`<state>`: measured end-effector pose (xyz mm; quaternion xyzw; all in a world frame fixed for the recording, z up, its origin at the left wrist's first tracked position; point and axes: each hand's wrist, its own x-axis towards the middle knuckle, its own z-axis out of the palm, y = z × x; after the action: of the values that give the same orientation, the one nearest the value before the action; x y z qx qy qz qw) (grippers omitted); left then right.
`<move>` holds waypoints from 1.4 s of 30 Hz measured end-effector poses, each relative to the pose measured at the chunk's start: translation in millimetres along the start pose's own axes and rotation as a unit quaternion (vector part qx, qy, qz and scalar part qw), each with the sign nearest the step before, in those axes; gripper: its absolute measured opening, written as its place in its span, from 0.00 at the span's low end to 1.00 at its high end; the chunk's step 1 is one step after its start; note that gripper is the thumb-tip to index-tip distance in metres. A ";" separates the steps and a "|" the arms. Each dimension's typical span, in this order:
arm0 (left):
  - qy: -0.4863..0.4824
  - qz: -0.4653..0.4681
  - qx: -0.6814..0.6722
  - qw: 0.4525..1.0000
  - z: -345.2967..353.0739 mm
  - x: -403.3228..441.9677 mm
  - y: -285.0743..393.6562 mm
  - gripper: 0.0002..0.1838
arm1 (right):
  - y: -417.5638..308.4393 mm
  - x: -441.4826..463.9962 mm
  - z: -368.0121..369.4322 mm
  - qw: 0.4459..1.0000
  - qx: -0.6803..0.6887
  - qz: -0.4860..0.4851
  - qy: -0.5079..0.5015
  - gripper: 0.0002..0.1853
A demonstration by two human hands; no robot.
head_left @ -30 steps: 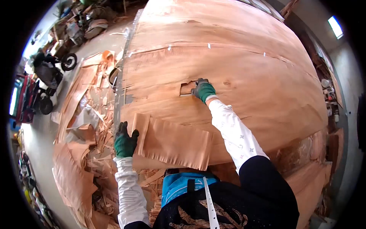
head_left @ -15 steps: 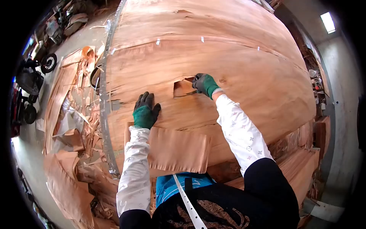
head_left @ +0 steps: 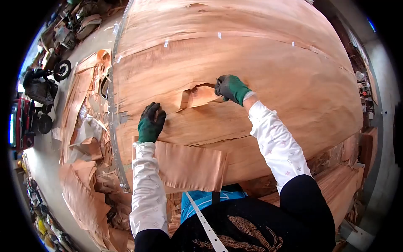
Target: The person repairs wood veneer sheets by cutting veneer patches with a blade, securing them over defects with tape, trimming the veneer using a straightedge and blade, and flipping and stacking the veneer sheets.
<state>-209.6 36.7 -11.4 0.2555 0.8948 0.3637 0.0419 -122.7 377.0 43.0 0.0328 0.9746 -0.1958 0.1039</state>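
Observation:
A broad reddish-brown wood veneer sheet [head_left: 268,63] spreads under both hands. Near its middle is an irregular cut opening [head_left: 184,99], with a loose veneer piece [head_left: 201,95] tilted inside it. My right hand [head_left: 230,88], in a black and green glove, is closed at the right end of this piece and seems to pinch it; the fingertips are partly hidden. To the left of the opening, my left hand [head_left: 151,122], in a matching glove, rests on the sheet with its fingers apart and slightly bent. A smaller rectangular veneer piece [head_left: 193,164] lies by my waist, partly under my left forearm.
Small white tape pieces [head_left: 219,35] dot a seam across the sheet. A grey strip [head_left: 111,105] runs along its left edge. Veneer scraps [head_left: 86,197] heap on the floor at left, with a motorcycle [head_left: 44,90] beyond. Stacked veneer [head_left: 331,189] lies at lower right.
The loose piece in the opening now shows more of its lighter face and is tilted up. My right hand stays at the opening's right end. My left fingers are more bent.

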 end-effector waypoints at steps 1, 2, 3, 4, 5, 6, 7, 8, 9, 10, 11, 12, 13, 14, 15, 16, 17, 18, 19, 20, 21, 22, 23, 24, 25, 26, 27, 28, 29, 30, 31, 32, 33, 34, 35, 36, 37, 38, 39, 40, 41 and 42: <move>0.005 0.012 0.011 1.000 0.6 0.2 -0.1 0.21 | 2.7 -2.4 -0.6 0.998 0.052 0.033 -0.007 0.11; 0.009 0.023 0.022 0.999 1.3 0.6 0.2 0.21 | 5.4 -4.7 -1.3 0.992 0.103 0.066 -0.010 0.12; 0.010 0.022 0.026 0.999 2.0 -0.2 0.7 0.21 | 1.1 -8.9 -7.3 0.989 0.122 0.084 -0.012 0.12; 0.010 0.020 0.031 0.999 2.4 -0.5 1.6 0.21 | -1.0 -10.0 -11.0 0.987 0.130 0.093 -0.004 0.12; 0.011 0.019 0.035 0.999 2.8 -0.6 2.8 0.21 | -3.1 -11.1 -14.7 0.985 0.138 0.102 0.004 0.12; 0.007 0.018 0.038 0.999 3.2 -0.2 4.4 0.22 | -5.6 -9.5 -15.3 0.986 0.134 0.101 0.022 0.12; 0.002 0.019 0.041 0.999 4.0 1.1 6.4 0.22 | -7.1 -9.0 -17.6 0.986 0.125 0.109 0.030 0.12; -0.003 0.020 0.044 0.999 4.9 2.8 8.5 0.23 | -8.7 -8.5 -19.9 0.986 0.116 0.116 0.038 0.12; -0.011 0.021 0.045 0.999 5.1 4.3 9.7 0.24 | -11.3 -8.1 -23.7 0.986 0.102 0.131 0.035 0.12; -0.016 0.018 0.045 0.999 5.3 4.4 11.0 0.25 | -8.5 -5.3 -21.0 0.985 0.104 0.137 0.033 0.12; -0.022 0.018 0.045 0.999 5.8 5.9 13.2 0.26 | -5.6 -2.4 -18.3 0.984 0.107 0.143 0.031 0.11; -0.008 0.048 0.098 0.994 8.6 6.4 23.2 0.27 | 7.5 4.5 -3.8 0.981 0.128 0.143 0.032 0.09; 0.006 0.077 0.150 0.986 14.4 5.5 40.7 0.28 | 13.6 7.6 3.2 0.978 0.149 0.144 0.033 0.08; 0.020 0.107 0.200 0.974 22.7 3.8 54.9 0.29 | 19.9 9.4 10.3 0.980 0.129 0.145 0.039 0.08; 0.013 0.143 0.189 0.971 33.7 5.2 61.1 0.31 | 22.1 13.2 13.8 0.982 0.109 0.146 0.043 0.09; 0.012 0.180 0.164 0.970 42.6 5.4 74.4 0.32 | 24.6 14.6 17.9 0.984 0.088 0.146 0.048 0.09; 0.000 0.193 0.149 0.970 50.2 5.5 88.4 0.32 | 27.5 15.1 21.6 0.987 0.066 0.127 0.079 0.10; -0.011 0.205 0.133 0.970 57.8 6.0 100.8 0.31 | 24.6 14.9 18.1 0.987 0.059 0.141 0.056 0.11; -0.022 0.204 0.134 0.970 67.5 6.6 109.3 0.32 | 17.8 14.9 9.0 0.986 0.053 0.154 0.032 0.12; -0.033 0.203 0.135 0.969 76.7 8.9 115.1 0.33 | 14.0 14.9 3.8 0.985 0.045 0.168 0.009 0.13; -0.029 0.210 0.122 0.970 86.8 11.1 115.8 0.33 | 15.2 14.3 6.1 0.984 0.057 0.165 0.018 0.13; -0.035 0.208 0.140 0.967 95.1 12.0 115.8 0.33 | 17.2 13.9 7.8 0.984 0.067 0.162 0.028 0.13; -0.041 0.207 0.157 0.965 102.9 12.9 115.8 0.33 | 20.5 12.5 8.8 0.983 0.078 0.159 0.037 0.13; -0.048 0.204 0.175 0.962 106.2 13.9 118.8 0.33 | 21.6 9.8 7.0 0.978 0.097 0.175 0.053 0.13; -0.062 0.194 0.182 0.962 108.2 14.5 120.3 0.33 | 22.9 7.2 5.5 0.972 0.117 0.190 0.068 0.13; -0.062 0.193 0.184 0.962 108.6 14.1 121.5 0.33 | 23.8 3.7 4.3 0.966 0.137 0.205 0.083 0.13; -0.063 0.192 0.186 0.961 108.5 14.8 121.7 0.33 | 30.0 -1.1 7.1 0.960 0.126 0.183 0.168 0.09; -0.064 0.192 0.188 0.961 109.3 14.4 121.6 0.33 | 36.6 -8.7 10.1 0.965 0.107 0.153 0.185 0.10; -0.063 0.192 0.192 0.960 111.0 13.5 121.0 0.33 | 40.9 -19.5 15.0 0.968 0.088 0.123 0.202 0.11; -0.061 0.193 0.196 0.959 112.7 13.6 119.4 0.33 | 39.3 -28.2 16.9 0.969 0.068 0.093 0.219 0.14; -0.058 0.194 0.200 0.958 113.9 13.9 119.5 0.33 | 34.2 -33.5 19.3 0.986 -0.028 0.061 0.153 0.18; -0.057 0.196 0.199 0.959 114.8 15.0 119.4 0.33 | 28.0 -37.8 23.0 0.988 -0.123 0.027 0.084 0.24; -0.055 0.197 0.197 0.959 114.6 14.5 120.5 0.33 | 19.8 -48.6 29.1 0.979 -0.176 0.015 0.103 0.25; -0.055 0.197 0.197 0.959 114.8 14.4 120.2 0.33 | 14.3 -56.2 37.0 0.966 -0.228 0.003 0.121 0.25; -0.054 0.199 0.198 0.958 115.0 14.4 119.8 0.32 | 13.5 -58.4 42.5 0.961 -0.246 0.012 0.123 0.26; -0.054 0.202 0.198 0.958 115.1 13.9 120.3 0.32 | 13.3 -60.6 47.2 0.956 -0.265 0.021 0.125 0.26; -0.053 0.206 0.199 0.957 114.7 14.4 120.5 0.32 | 13.6 -60.5 50.7 0.950 -0.283 0.031 0.127 0.26; -0.052 0.204 0.201 0.957 114.3 14.7 121.3 0.32 | 14.5 -60.0 53.6 0.948 -0.287 0.031 0.135 0.26; -0.052 0.201 0.203 0.957 112.4 14.7 124.4 0.31 | 15.0 -60.2 56.0 0.946 -0.290 0.032 0.143 0.26; -0.051 0.200 0.205 0.957 111.4 14.0 127.1 0.30 | 15.2 -61.3 58.0 0.943 -0.293 0.034 0.151 0.26; -0.015 0.207 0.184 0.961 111.7 14.9 128.3 0.29 | 16.8 -60.5 60.1 0.944 -0.285 0.029 0.163 0.25; 0.020 0.214 0.163 0.963 111.9 16.7 130.7 0.28 | 18.3 -59.1 60.3 0.945 -0.276 0.023 0.176 0.24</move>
<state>-139.1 194.4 -3.6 0.4366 0.8672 0.2188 -0.0970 -51.7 369.0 -5.5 0.0588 0.9922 0.0924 -0.0597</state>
